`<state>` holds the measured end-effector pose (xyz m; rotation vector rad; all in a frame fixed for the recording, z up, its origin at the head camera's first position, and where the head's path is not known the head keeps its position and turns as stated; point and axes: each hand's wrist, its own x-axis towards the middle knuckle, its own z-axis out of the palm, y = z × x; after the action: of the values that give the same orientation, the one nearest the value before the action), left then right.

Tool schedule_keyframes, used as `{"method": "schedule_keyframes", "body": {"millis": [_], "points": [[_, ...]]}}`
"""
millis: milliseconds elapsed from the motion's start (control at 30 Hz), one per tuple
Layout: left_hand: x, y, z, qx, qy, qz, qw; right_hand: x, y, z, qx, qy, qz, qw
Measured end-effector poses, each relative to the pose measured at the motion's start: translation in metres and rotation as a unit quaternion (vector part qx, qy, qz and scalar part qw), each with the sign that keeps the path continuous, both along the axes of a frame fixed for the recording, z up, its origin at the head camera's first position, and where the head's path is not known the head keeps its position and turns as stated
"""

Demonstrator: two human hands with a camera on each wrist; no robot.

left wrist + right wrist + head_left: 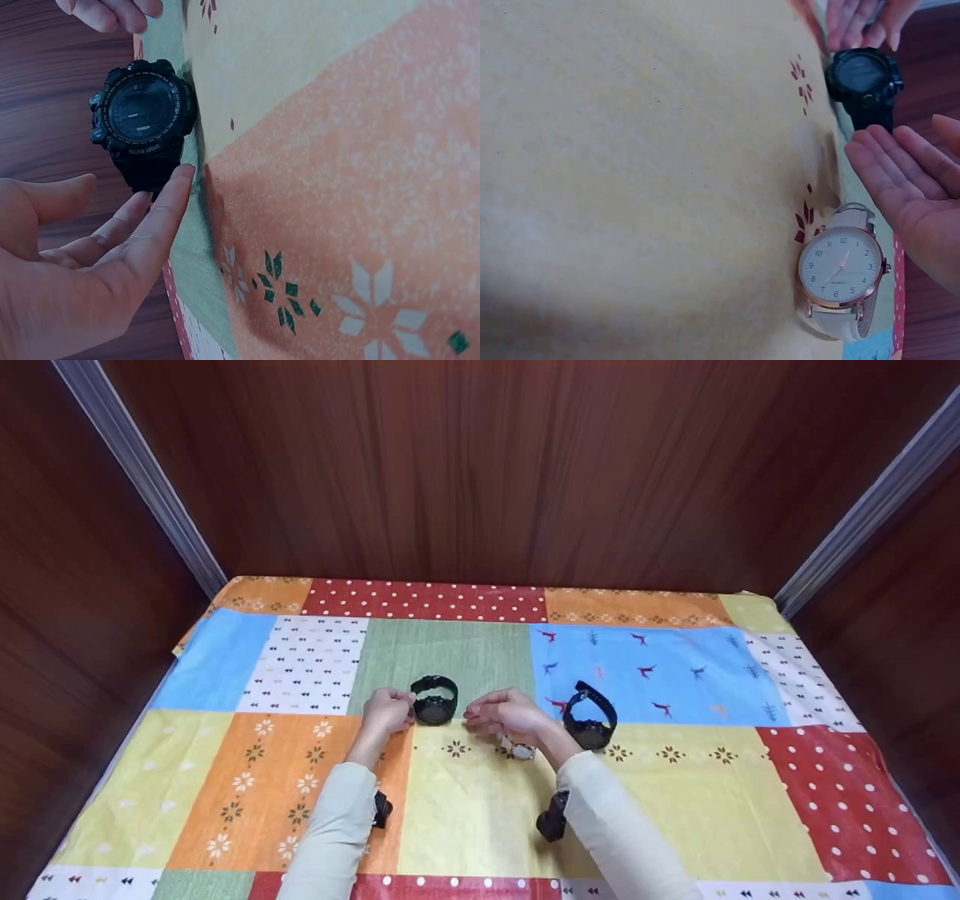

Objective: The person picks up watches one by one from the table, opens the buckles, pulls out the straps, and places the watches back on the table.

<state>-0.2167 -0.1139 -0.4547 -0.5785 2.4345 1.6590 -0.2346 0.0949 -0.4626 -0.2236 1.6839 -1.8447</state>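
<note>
A black digital sports watch (435, 709) stands with its strap looped on the green patch of the cloth, its face toward me. My left hand (388, 711) is at its left side; in the left wrist view the straight fingertips reach the strap below the watch face (142, 112). On the other side, my right hand (510, 711) has extended fingers pointing at the same watch, a short gap away in the head view. A rose-gold watch with a pale strap (841, 266) lies below the right hand, partly hidden by it in the head view.
Another black watch (590, 733), its strap looped, stands right of my right hand. A patchwork tablecloth (630, 810) covers the table, with a few creases. Dark wood panels (480, 472) rise behind the table and on both sides.
</note>
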Motion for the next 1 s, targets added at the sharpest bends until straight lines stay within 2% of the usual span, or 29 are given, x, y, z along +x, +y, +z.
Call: {"method": "schedule_keyframes", "body": {"millis": [300, 600, 1000], "points": [[-0.001, 0.001, -0.004, 0.012, 0.0, 0.004, 0.9999, 0.0, -0.01, -0.002, 0.025, 0.001, -0.025, 0.9994], [0.0, 0.003, -0.004, 0.012, 0.008, 0.003, 0.9999, -0.001, -0.019, 0.004, 0.068, -0.009, -0.042, 0.9967], [-0.001, 0.005, -0.004, 0.001, 0.004, 0.003, 1.0, -0.001, -0.022, 0.004, 0.066, -0.022, -0.036, 0.9969]]}}
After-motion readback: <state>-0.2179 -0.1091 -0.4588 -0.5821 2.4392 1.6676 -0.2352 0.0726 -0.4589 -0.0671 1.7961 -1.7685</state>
